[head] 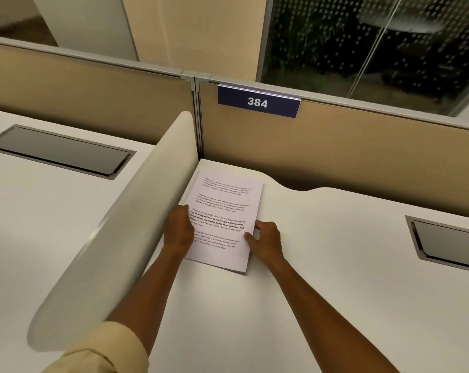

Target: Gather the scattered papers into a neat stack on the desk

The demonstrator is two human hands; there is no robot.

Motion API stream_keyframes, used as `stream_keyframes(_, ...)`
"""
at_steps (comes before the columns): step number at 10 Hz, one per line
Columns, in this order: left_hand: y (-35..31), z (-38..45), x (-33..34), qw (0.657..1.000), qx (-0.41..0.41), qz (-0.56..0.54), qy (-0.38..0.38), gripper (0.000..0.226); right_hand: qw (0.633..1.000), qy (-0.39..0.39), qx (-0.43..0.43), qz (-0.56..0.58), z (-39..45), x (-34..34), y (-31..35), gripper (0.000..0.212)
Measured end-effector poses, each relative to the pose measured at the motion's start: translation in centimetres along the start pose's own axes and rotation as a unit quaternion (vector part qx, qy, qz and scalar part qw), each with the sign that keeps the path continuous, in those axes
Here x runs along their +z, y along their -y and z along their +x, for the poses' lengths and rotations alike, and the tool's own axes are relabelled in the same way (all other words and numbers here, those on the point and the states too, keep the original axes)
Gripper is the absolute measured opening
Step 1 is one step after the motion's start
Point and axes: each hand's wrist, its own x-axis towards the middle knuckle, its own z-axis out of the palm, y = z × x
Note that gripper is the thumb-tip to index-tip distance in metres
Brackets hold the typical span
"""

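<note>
A stack of white printed papers (224,211) lies flat on the white desk (322,278), near its far left corner beside the curved divider. Its edges look lined up, with black text on the top sheet. My left hand (178,228) presses against the stack's left edge, fingers curled along it. At the right edge, my right hand (264,239) has its thumb on top of the sheets and its fingers against the side. Both hands squeeze the stack between them.
A curved white divider (114,238) rises along the desk's left side. Beige partition panels stand behind, one with a blue "384" sign (258,102). A grey cable hatch (448,243) is set into the desk at right, another (58,150) on the neighbouring desk.
</note>
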Motion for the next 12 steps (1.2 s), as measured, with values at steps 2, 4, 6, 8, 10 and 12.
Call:
stream_keyframes(2,0.4,2.8,1.1,0.999,0.021,0.038,0.004,0.023,0.992,0.010,-0.002,-0.125,2.6,1.3,0.1,0.065)
stream_keyframes(4,-0.1,4.3,1.3,0.995,0.010,0.089,0.034,0.028,0.984,0.034,-0.021,-0.173,3.6,2.2,0.0,0.076)
stream_keyframes(6,-0.5,4.5,1.5,0.991,-0.001,0.129,0.046,0.026,0.983,0.041,-0.023,-0.180,4.1,2.8,-0.1,0.081)
stream_keyframes(8,-0.8,5.3,1.2,0.992,-0.005,0.106,0.069,0.024,0.980,0.040,-0.025,-0.194,4.0,3.3,0.0,0.086)
stream_keyframes(10,-0.9,5.2,0.7,0.994,-0.006,0.083,0.070,0.019,0.981,0.048,-0.018,-0.188,3.6,2.9,0.5,0.089)
stream_keyframes(12,-1.7,4.5,0.0,0.993,0.024,0.109,0.033,0.028,0.994,0.025,-0.031,-0.100,2.9,1.0,0.0,0.085)
